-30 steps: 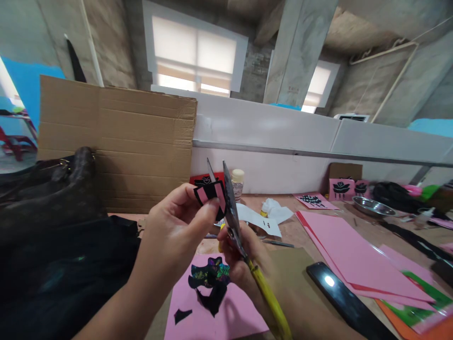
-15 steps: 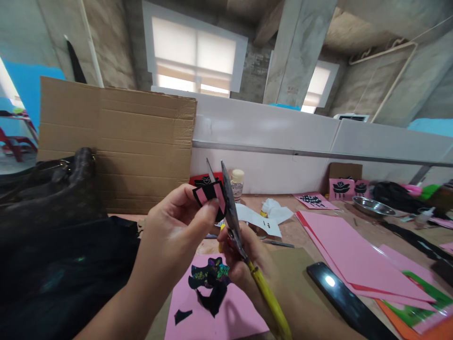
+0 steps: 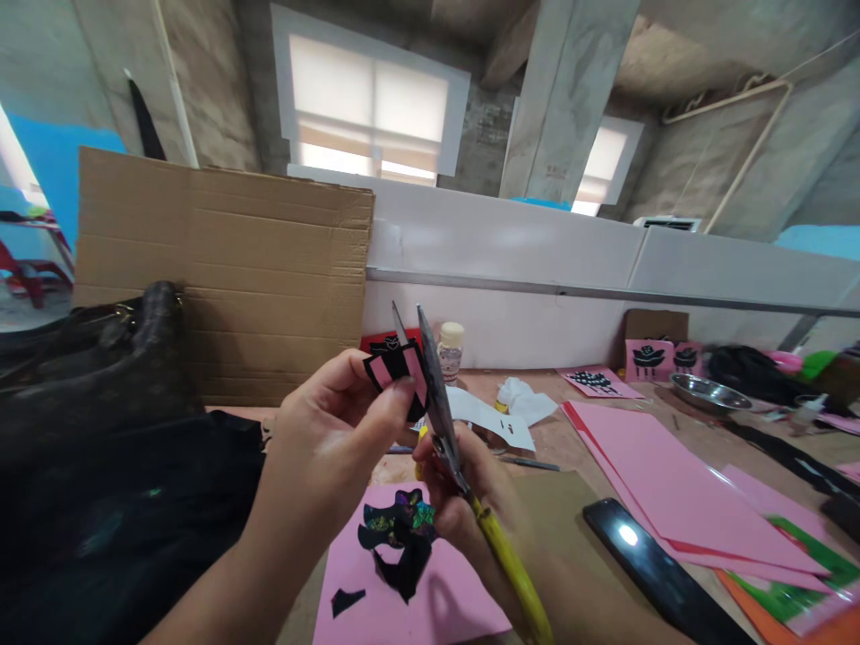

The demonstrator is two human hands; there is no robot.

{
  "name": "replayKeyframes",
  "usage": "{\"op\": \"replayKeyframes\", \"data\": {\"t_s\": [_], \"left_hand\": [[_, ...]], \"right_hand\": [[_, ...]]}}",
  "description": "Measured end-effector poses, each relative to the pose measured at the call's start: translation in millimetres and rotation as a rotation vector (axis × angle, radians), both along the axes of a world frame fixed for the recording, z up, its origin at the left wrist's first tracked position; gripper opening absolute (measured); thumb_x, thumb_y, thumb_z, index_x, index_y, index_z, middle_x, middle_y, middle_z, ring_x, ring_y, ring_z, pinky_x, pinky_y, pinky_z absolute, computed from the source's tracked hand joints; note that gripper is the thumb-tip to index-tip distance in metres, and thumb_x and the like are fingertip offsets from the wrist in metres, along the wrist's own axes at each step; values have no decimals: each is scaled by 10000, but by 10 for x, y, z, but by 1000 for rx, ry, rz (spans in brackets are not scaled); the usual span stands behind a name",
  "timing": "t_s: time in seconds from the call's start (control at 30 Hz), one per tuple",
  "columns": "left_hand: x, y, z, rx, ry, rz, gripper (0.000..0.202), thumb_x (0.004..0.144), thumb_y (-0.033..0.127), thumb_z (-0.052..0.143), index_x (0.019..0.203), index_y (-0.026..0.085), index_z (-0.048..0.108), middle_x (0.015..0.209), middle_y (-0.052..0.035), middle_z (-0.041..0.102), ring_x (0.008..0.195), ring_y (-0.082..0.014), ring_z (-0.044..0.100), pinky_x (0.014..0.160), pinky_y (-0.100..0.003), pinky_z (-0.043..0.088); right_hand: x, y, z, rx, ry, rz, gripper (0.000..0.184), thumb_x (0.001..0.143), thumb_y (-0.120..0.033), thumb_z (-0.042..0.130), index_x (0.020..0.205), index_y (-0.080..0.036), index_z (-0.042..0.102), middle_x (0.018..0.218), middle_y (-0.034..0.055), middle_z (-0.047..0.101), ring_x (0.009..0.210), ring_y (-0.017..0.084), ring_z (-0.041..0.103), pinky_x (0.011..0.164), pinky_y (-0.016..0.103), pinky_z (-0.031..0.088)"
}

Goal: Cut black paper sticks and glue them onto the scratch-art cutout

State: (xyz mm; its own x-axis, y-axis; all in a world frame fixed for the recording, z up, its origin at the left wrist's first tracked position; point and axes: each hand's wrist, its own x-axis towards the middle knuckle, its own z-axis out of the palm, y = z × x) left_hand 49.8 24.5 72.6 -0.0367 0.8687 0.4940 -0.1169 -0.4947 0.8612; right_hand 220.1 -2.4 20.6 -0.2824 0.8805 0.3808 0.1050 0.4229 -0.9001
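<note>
My left hand [image 3: 342,417] pinches a small black piece of paper with pink stripes [image 3: 398,369] between thumb and fingers. Yellow-handled scissors [image 3: 440,394] are held in my right hand [image 3: 480,479], blades pointing up and parted, with the striped piece between them. Below both hands lies a pink sheet [image 3: 457,596]. On it rest black cut-out shapes [image 3: 407,569], some with shiny coloured patches, and a small black scrap [image 3: 348,601]. Part of the scissors' handle is hidden by my right hand.
A black phone [image 3: 662,569] and a stack of pink sheets [image 3: 678,484] lie to the right. A dark bag [image 3: 100,385] stands at left before a cardboard panel [image 3: 275,269]. Behind my hands are a small bottle [image 3: 451,349] and crumpled white tissue [image 3: 528,400].
The striped piece has shifted very slightly, and the scissor blades have tilted a touch to the left. Everything else stays in place.
</note>
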Motion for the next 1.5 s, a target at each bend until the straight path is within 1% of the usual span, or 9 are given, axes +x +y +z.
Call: {"op": "replayKeyframes", "data": {"t_s": [0.23, 0.43, 0.67, 0.87, 0.97, 1.07, 1.2, 1.33, 1.5], "left_hand": [[-6, -21, 11, -51, -37, -55, 114, 889, 276, 786, 784, 270, 743, 781, 31, 811, 699, -191, 768, 656, -274, 679], [-14, 14, 7, 6, -64, -76, 82, 884, 271, 801, 803, 283, 791, 766, 53, 804, 678, -143, 739, 610, -190, 635], [-8, -1, 11, 0, -113, -69, 101, 901, 259, 789, 804, 278, 806, 766, 54, 799, 698, -144, 749, 609, -189, 628], [-63, 80, -43, 29, -100, -143, 87, 905, 314, 836, 830, 272, 825, 759, 59, 794, 673, -109, 725, 636, -145, 612], [-63, 113, -56, 23, -108, -178, 98, 920, 337, 842, 844, 277, 830, 786, 55, 802, 703, -112, 737, 649, -143, 617], [-56, 124, -45, 29, -103, -184, 88, 924, 324, 836, 850, 275, 831, 799, 44, 802, 733, -129, 745, 638, -153, 620], [-65, 128, -21, 36, -87, -172, 101, 908, 324, 830, 827, 265, 820, 768, 35, 789, 651, -141, 721, 611, -201, 631], [-54, 109, -8, 31, -80, -160, 105, 884, 316, 826, 797, 260, 803, 759, 27, 788, 665, -161, 730, 599, -222, 634], [18, 18, 23, -36, -66, -92, 136, 889, 307, 787, 769, 246, 763, 765, 17, 775, 734, -177, 733, 652, -246, 646]], "right_hand": [[15, -7, -41, -23, 13, -12, 763, 855, -947, 673, 1144, -243, 629, 806, -27, 473, 716, 167, 414, 620, 303, 374], [-1, -21, 10, -75, 18, -14, 789, 810, -970, 695, 1104, -240, 633, 781, -31, 481, 705, 167, 431, 605, 295, 400], [-12, -61, 119, -132, 20, -2, 811, 786, -966, 725, 1124, -235, 631, 763, -41, 475, 701, 163, 435, 613, 292, 408], [-33, -64, 130, -168, 6, -10, 816, 739, -969, 752, 1065, -235, 609, 743, -45, 474, 684, 159, 423, 594, 292, 382], [-35, -79, 170, -212, -37, -22, 804, 749, -944, 762, 1080, -228, 609, 769, -35, 483, 706, 168, 431, 610, 299, 399], [-28, -86, 188, -169, -98, -45, 749, 803, -902, 741, 1087, -221, 616, 808, -13, 510, 721, 175, 447, 631, 309, 419], [7, -53, 105, -50, -114, -53, 666, 871, -852, 716, 1089, -231, 613, 830, 2, 547, 710, 175, 475, 616, 304, 449], [48, 14, -104, 61, -83, -20, 652, 952, -845, 643, 1209, -245, 635, 878, 12, 559, 753, 186, 498, 640, 305, 490], [80, 73, -316, 64, 43, -9, 691, 967, -862, 623, 1318, -266, 625, 1021, 46, 590, 859, 203, 533, 758, 332, 542]]}}
